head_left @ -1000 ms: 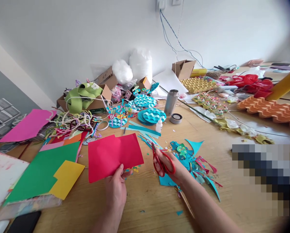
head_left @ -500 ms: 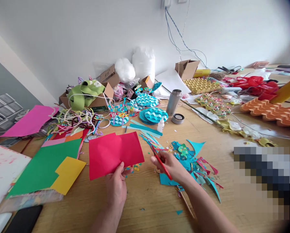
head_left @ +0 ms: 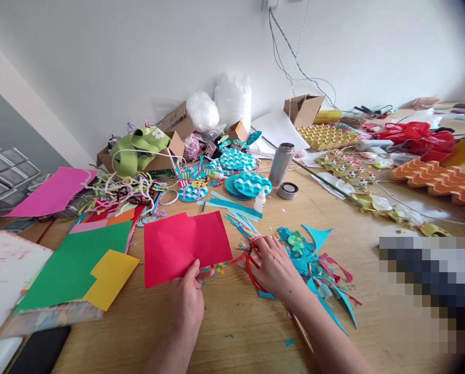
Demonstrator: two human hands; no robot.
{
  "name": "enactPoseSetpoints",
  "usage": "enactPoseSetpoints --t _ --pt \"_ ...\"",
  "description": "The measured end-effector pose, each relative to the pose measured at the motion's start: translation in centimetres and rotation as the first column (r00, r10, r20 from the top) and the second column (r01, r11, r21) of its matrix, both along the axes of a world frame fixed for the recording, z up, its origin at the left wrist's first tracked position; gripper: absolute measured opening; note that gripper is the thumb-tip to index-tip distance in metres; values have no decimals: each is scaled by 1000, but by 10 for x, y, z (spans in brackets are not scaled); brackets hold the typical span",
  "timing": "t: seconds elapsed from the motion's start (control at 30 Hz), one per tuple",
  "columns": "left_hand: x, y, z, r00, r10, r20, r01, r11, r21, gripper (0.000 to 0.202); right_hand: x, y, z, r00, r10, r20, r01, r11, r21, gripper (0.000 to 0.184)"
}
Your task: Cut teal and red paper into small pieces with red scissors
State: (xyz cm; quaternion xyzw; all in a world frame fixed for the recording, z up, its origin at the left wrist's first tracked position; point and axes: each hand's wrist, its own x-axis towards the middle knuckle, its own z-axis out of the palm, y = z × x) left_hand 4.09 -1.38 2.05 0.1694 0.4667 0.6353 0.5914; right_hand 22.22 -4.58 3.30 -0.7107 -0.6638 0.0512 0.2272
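Observation:
My left hand (head_left: 188, 298) pinches the near edge of a red sheet of paper (head_left: 186, 245), thumb on top, and holds it just above the wooden table (head_left: 248, 322). My right hand (head_left: 274, 265) grips red-handled scissors (head_left: 251, 259), fingers through the loops, with the blades pointing left toward the sheet's right edge. The scissor tips sit a short way from the paper. Turquoise and red paper scraps (head_left: 314, 259) lie right beside my right hand.
Green and yellow sheets (head_left: 77, 267) lie left of the red one, a pink sheet (head_left: 49, 192) farther back. Behind stand blue wavy paper discs (head_left: 244, 184), a steel flask (head_left: 281, 163), a tape roll (head_left: 287, 190), a glue bottle (head_left: 259, 200), cardboard boxes and orange zigzag foam (head_left: 438, 179).
My right hand has turned the scissors so their blades point left at the red sheet and has moved slightly toward it. The left hand keeps its hold on the sheet.

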Motion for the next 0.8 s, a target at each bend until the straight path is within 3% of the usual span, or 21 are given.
enactPoseSetpoints --t 0.13,0.33,0.57,0.8 --pt "-1 0 -1 1000 5 0 -5 1000 0 24 3 2 -2 999 -38 14 37 997 69 24" --pt "0 0 2 1000 18 10 -18 1000 -1 28 17 7 -3 990 -86 -108 110 963 245 19" --pt "0 1 2 1000 26 10 -26 1000 -12 26 13 8 -10 990 143 -11 -141 981 134 20" --pt "-1 2 -3 1000 22 7 -22 1000 -19 23 14 12 -20 980 156 120 -157 988 -7 11"
